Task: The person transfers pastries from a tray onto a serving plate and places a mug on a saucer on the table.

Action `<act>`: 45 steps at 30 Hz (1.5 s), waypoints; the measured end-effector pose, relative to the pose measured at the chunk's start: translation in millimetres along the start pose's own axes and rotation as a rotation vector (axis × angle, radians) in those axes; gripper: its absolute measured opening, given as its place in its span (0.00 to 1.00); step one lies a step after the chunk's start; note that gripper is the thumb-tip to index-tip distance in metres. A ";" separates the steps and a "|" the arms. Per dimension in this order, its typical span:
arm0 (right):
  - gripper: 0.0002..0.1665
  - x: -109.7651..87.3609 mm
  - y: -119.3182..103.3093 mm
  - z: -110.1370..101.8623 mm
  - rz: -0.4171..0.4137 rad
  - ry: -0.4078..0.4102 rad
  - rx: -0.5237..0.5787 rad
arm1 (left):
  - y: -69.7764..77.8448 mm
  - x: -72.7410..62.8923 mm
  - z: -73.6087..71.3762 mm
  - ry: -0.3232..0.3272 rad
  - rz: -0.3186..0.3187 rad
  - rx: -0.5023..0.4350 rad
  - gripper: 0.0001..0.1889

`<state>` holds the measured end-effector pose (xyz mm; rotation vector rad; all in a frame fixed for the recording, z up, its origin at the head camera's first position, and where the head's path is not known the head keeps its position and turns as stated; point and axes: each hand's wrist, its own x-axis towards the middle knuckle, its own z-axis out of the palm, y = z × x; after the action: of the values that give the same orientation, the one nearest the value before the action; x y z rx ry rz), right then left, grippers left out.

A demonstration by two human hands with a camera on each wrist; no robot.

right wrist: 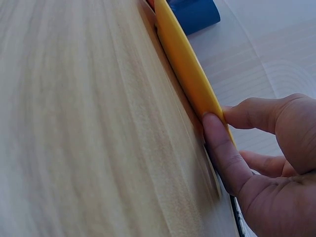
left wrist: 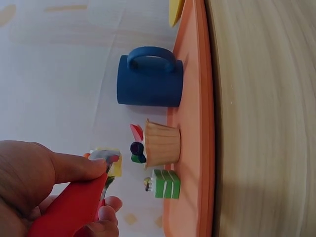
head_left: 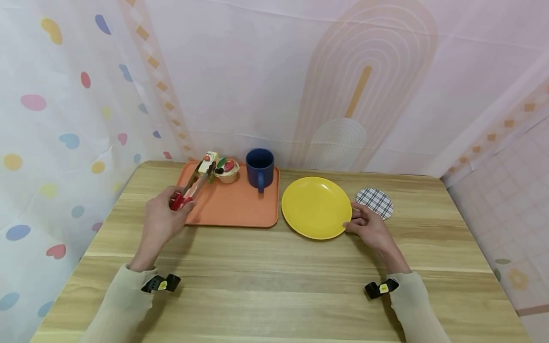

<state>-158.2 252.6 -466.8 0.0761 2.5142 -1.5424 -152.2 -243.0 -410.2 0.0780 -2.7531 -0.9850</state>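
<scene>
My left hand (head_left: 165, 218) grips red-handled metal tongs (head_left: 177, 202) over the left part of the orange tray (head_left: 236, 209). Between the tips of the tongs is a small white-and-yellow cake piece (head_left: 208, 163), raised above the tray and partly hidden by the tongs in the left wrist view. Below it on the tray sits a green layered cake (left wrist: 166, 184). Beside that stands a fruit-topped cupcake (head_left: 227, 175). At the plate's right edge, my right hand (head_left: 372, 231) pinches the rim of the yellow plate (head_left: 316, 209) between thumb and fingers.
A dark blue mug (head_left: 260, 172) stands at the tray's back right, handle toward me. Just behind my right hand lies a round checked coaster (head_left: 375, 202). Patterned cloth (head_left: 240, 85) hangs along the wooden table's (head_left: 266, 286) back and sides.
</scene>
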 end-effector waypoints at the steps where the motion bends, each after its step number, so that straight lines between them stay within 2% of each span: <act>1: 0.44 0.1 0.1 0.1 0.001 0.000 0.000 | 1.1 -0.3 0.1 0.002 0.002 0.001 0.20; 14: 0.44 0.6 -0.2 0.4 0.014 0.003 0.003 | 15.8 -1.7 5.6 0.042 0.071 -0.001 0.18; 28: 0.44 0.1 0.1 -0.3 0.004 0.007 -0.015 | 29.4 -7.3 14.7 -0.014 0.088 -0.034 0.18; 38: 0.45 -1.2 -1.6 -1.2 0.015 0.012 -0.013 | 40.5 -8.8 16.9 0.004 0.109 -0.036 0.16; 45: 0.44 -1.3 -2.1 -0.3 0.022 0.004 -0.001 | 45.6 -12.0 19.3 -0.013 0.131 -0.047 0.18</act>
<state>-157.2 252.0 -464.6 0.1062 2.5087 -1.5339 -143.7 -194.3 -398.1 -0.1159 -2.7055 -1.0168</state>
